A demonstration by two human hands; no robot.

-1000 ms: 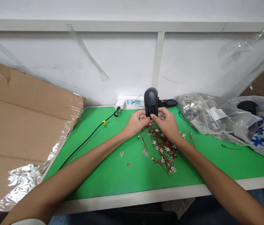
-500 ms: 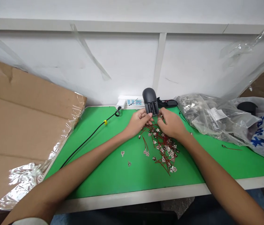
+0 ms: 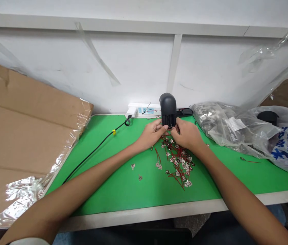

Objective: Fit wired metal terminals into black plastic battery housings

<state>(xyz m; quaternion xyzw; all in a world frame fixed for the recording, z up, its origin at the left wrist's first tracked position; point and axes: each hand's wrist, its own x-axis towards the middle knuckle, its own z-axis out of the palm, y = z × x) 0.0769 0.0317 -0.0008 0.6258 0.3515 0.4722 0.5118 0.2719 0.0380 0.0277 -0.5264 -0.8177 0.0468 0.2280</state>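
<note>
Watching the head cam feed here: both hands are up at the far side of the bench (image 3: 123, 185), meeting at the bottom end of a black housing (image 3: 168, 107). The housing stands upright, dome end up and ribbed slots facing me. It's lifted just off the green mat in front of the power strip (image 3: 144, 110). The left hand (image 3: 152, 133) pinches the lower left edge with thumb and fingertips, and the right hand (image 3: 186, 133) is clenched on the lower right corner. The fingertips of both nearly touch under the slots. I can't tell if the right one also has a small part tucked in, it's too tiny at this size. Right below them is a pile of metal contacts (image 3: 178, 161) on red wires, spread toward me, with a couple of strays (image 3: 133, 166) off to the left. My read is that this is the fiddly bit, working something at the base of the slots with the fingertips. Whatever comes after that would want the left hand keeping the housing steady and upright and the right doing a fine pinch, with no snagging on the wires underneath. Elsewhere there's a black cable (image 3: 95, 151) running left, cardboard (image 3: 24, 129) under film, and clear bags (image 3: 225, 127) on the right.
</note>
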